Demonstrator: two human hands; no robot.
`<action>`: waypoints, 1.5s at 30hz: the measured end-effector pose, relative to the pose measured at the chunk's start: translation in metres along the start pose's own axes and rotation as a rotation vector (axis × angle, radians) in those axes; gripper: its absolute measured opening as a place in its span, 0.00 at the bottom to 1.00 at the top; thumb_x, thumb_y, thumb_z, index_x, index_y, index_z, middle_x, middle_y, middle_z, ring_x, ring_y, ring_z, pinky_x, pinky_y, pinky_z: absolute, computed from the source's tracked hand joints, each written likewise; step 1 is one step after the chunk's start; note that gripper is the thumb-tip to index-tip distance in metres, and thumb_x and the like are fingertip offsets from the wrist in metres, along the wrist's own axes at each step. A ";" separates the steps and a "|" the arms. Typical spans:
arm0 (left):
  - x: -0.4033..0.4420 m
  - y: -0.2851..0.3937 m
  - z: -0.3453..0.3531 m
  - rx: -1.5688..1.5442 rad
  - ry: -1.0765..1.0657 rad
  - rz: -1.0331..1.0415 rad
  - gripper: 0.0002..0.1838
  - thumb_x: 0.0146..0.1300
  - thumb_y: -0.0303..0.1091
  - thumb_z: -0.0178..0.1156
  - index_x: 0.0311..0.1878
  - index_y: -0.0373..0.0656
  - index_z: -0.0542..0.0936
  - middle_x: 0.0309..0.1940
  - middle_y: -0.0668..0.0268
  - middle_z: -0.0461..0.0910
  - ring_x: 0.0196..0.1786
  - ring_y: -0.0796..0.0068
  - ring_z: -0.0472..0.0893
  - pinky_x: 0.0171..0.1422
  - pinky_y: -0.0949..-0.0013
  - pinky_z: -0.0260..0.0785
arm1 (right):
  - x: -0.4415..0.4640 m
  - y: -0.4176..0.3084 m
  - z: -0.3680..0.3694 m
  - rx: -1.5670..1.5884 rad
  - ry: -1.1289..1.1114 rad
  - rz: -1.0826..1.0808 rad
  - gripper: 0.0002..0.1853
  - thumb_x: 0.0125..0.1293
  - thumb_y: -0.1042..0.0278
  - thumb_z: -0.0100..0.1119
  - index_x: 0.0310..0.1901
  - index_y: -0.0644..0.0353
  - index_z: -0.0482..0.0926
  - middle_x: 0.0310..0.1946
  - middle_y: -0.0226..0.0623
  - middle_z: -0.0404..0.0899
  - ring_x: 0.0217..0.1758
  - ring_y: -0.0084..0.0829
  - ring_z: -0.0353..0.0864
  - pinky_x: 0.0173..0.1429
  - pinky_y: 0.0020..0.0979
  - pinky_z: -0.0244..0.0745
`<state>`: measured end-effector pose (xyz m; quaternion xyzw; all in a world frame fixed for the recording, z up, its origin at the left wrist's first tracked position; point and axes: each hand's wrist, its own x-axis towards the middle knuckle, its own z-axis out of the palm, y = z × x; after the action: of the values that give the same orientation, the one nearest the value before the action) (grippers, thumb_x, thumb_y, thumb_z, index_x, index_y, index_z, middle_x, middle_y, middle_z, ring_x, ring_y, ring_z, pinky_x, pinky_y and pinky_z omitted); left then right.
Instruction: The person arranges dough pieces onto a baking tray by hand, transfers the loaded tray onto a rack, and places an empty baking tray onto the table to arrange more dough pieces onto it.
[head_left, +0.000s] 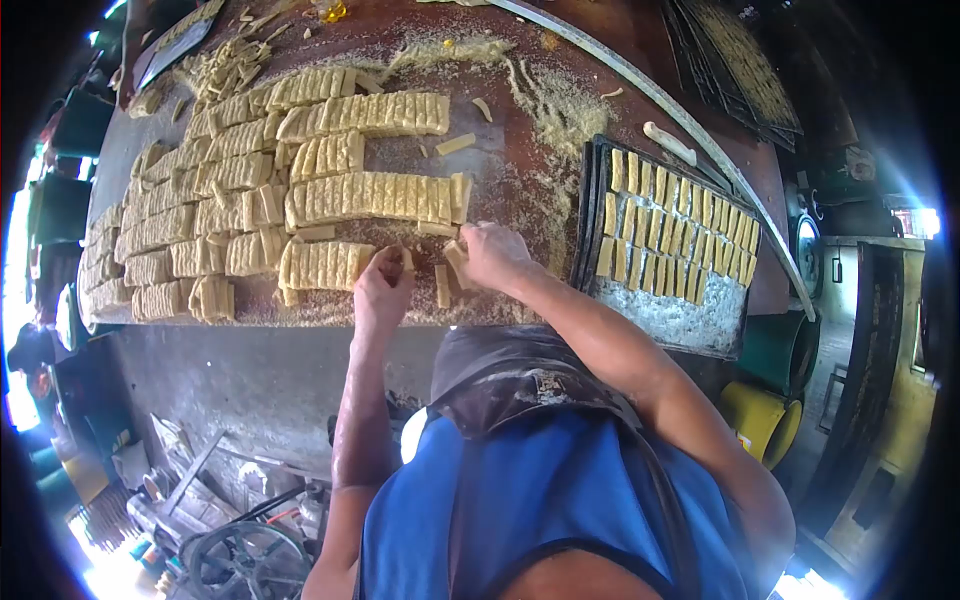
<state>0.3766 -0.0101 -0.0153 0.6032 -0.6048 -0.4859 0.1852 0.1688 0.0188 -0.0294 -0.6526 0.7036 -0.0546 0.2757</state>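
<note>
My left hand point(384, 284) is at the right end of a short row of pale dough sticks point(325, 266) near the table's front edge. Its fingers are curled together, and whatever is between them is hidden. A little to the right, my right hand point(493, 256) pinches a dough stick point(457, 264). One loose stick point(442, 286) lies on the table between the two hands. Just beyond them stretches a longer row of sticks point(370, 198), standing side by side.
Many more rows of sticks point(155, 235) cover the table's left side. On the right, a dark baking tray point(670, 318) dusted white holds spaced sticks point(680, 230). Crumbs or flour point(570, 125) lie scattered behind. A long curved strip point(690, 130) crosses the table's right side. A yellow bucket point(760, 425) stands below.
</note>
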 end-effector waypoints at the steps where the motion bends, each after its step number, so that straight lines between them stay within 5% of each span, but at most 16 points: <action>1: 0.002 -0.002 0.000 0.004 0.000 0.004 0.19 0.66 0.33 0.63 0.59 0.39 0.80 0.36 0.60 0.85 0.38 0.72 0.84 0.44 0.67 0.77 | 0.001 0.003 0.001 0.033 0.044 -0.010 0.16 0.64 0.58 0.62 0.44 0.65 0.80 0.36 0.46 0.84 0.40 0.43 0.86 0.48 0.46 0.81; 4: 0.008 -0.009 0.002 -0.919 -0.233 -0.135 0.20 0.68 0.23 0.57 0.64 0.36 0.75 0.48 0.61 0.82 0.47 0.73 0.82 0.51 0.65 0.78 | 0.003 0.010 0.003 0.135 0.047 0.022 0.17 0.63 0.58 0.66 0.44 0.64 0.81 0.35 0.46 0.85 0.40 0.39 0.87 0.48 0.43 0.81; 7: 0.002 -0.001 0.014 -1.063 -0.235 -0.118 0.21 0.70 0.24 0.57 0.65 0.36 0.72 0.51 0.60 0.82 0.50 0.72 0.82 0.54 0.64 0.79 | 0.005 0.033 -0.009 0.484 0.021 0.050 0.17 0.59 0.63 0.70 0.45 0.65 0.82 0.32 0.48 0.85 0.39 0.37 0.88 0.45 0.41 0.82; 9: 0.001 0.008 0.028 -1.082 -0.292 -0.081 0.22 0.70 0.25 0.60 0.65 0.35 0.71 0.54 0.58 0.81 0.51 0.70 0.83 0.55 0.64 0.80 | -0.012 0.061 -0.022 0.908 0.027 0.011 0.12 0.61 0.69 0.71 0.44 0.64 0.82 0.33 0.36 0.85 0.34 0.27 0.85 0.41 0.34 0.82; 11: -0.008 0.035 0.050 -0.733 -0.249 -0.104 0.24 0.69 0.21 0.58 0.67 0.36 0.69 0.58 0.57 0.79 0.53 0.68 0.83 0.54 0.65 0.80 | -0.039 0.096 -0.040 1.350 -0.117 0.110 0.09 0.64 0.72 0.69 0.44 0.63 0.82 0.34 0.33 0.84 0.33 0.26 0.84 0.40 0.30 0.81; 14: -0.017 0.078 0.107 -0.539 -0.272 0.047 0.20 0.66 0.23 0.63 0.61 0.33 0.75 0.51 0.59 0.83 0.48 0.70 0.85 0.52 0.70 0.80 | -0.099 0.141 -0.073 1.420 0.001 0.178 0.09 0.64 0.72 0.68 0.44 0.64 0.81 0.34 0.34 0.84 0.33 0.26 0.84 0.39 0.30 0.82; 19: -0.061 0.179 0.232 0.223 -0.351 0.504 0.17 0.63 0.28 0.65 0.56 0.39 0.81 0.44 0.60 0.86 0.45 0.73 0.85 0.51 0.68 0.78 | -0.221 0.258 -0.109 0.982 0.324 0.242 0.15 0.61 0.70 0.71 0.45 0.71 0.80 0.34 0.36 0.84 0.32 0.23 0.82 0.35 0.28 0.78; 22: -0.096 0.233 0.309 0.352 -0.706 0.529 0.21 0.59 0.35 0.68 0.55 0.40 0.81 0.44 0.57 0.86 0.49 0.66 0.86 0.55 0.63 0.76 | -0.289 0.337 -0.109 0.808 0.436 0.419 0.17 0.61 0.69 0.70 0.47 0.72 0.80 0.32 0.37 0.84 0.30 0.22 0.82 0.32 0.28 0.76; 27: -0.097 0.246 0.436 0.618 -0.745 0.747 0.23 0.56 0.35 0.70 0.57 0.44 0.82 0.46 0.56 0.86 0.48 0.56 0.85 0.59 0.56 0.75 | -0.319 0.385 -0.089 0.707 0.525 0.406 0.18 0.59 0.72 0.72 0.46 0.73 0.79 0.28 0.40 0.84 0.25 0.24 0.81 0.26 0.27 0.74; 31: -0.098 0.242 0.454 0.711 -0.604 0.736 0.25 0.54 0.37 0.73 0.56 0.44 0.82 0.47 0.57 0.86 0.49 0.57 0.84 0.61 0.56 0.74 | -0.316 0.388 -0.076 0.599 0.591 0.434 0.15 0.59 0.71 0.72 0.45 0.69 0.80 0.28 0.39 0.84 0.26 0.24 0.82 0.30 0.31 0.76; 33: -0.098 0.220 0.447 0.562 -0.400 1.121 0.24 0.54 0.42 0.74 0.54 0.47 0.84 0.47 0.60 0.85 0.52 0.61 0.82 0.64 0.56 0.72 | -0.318 0.387 -0.073 0.589 0.599 0.411 0.15 0.59 0.69 0.72 0.44 0.68 0.81 0.27 0.40 0.84 0.27 0.28 0.83 0.33 0.34 0.77; 34: -0.100 0.213 0.443 0.560 -0.382 1.130 0.22 0.55 0.45 0.73 0.52 0.50 0.85 0.47 0.63 0.84 0.56 0.63 0.80 0.66 0.55 0.69 | -0.318 0.386 -0.072 0.529 0.646 0.405 0.14 0.60 0.68 0.72 0.43 0.68 0.81 0.28 0.41 0.85 0.27 0.30 0.84 0.34 0.34 0.77; 36: -0.108 0.205 0.440 0.589 -0.428 1.136 0.21 0.56 0.45 0.72 0.52 0.49 0.85 0.47 0.64 0.84 0.57 0.63 0.79 0.67 0.54 0.68 | -0.317 0.386 -0.075 0.470 0.693 0.399 0.14 0.60 0.66 0.71 0.41 0.67 0.82 0.28 0.43 0.85 0.28 0.33 0.85 0.36 0.35 0.78; 38: -0.113 0.196 0.440 0.629 -0.501 1.120 0.20 0.58 0.46 0.71 0.50 0.48 0.85 0.46 0.67 0.84 0.59 0.65 0.78 0.68 0.54 0.65 | -0.315 0.384 -0.078 0.492 0.686 0.457 0.13 0.54 0.65 0.73 0.37 0.62 0.85 0.32 0.47 0.86 0.37 0.47 0.87 0.44 0.42 0.80; 43: -0.112 0.196 0.441 0.769 -0.554 1.049 0.21 0.57 0.49 0.71 0.51 0.49 0.84 0.44 0.68 0.84 0.54 0.66 0.79 0.65 0.55 0.67 | -0.309 0.376 -0.087 0.595 0.684 0.402 0.11 0.59 0.65 0.69 0.38 0.63 0.86 0.33 0.49 0.86 0.38 0.48 0.87 0.44 0.41 0.80; 45: -0.105 0.189 0.439 0.614 -0.530 1.122 0.23 0.57 0.50 0.71 0.52 0.48 0.84 0.44 0.68 0.84 0.54 0.66 0.79 0.65 0.56 0.67 | -0.309 0.378 -0.090 0.336 0.669 0.381 0.09 0.60 0.67 0.65 0.39 0.63 0.86 0.32 0.51 0.85 0.38 0.49 0.86 0.43 0.43 0.79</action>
<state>-0.0618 0.2075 -0.0258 0.0855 -0.9603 -0.2544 0.0754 -0.2094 0.3401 -0.0210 -0.4031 0.8437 -0.3256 0.1400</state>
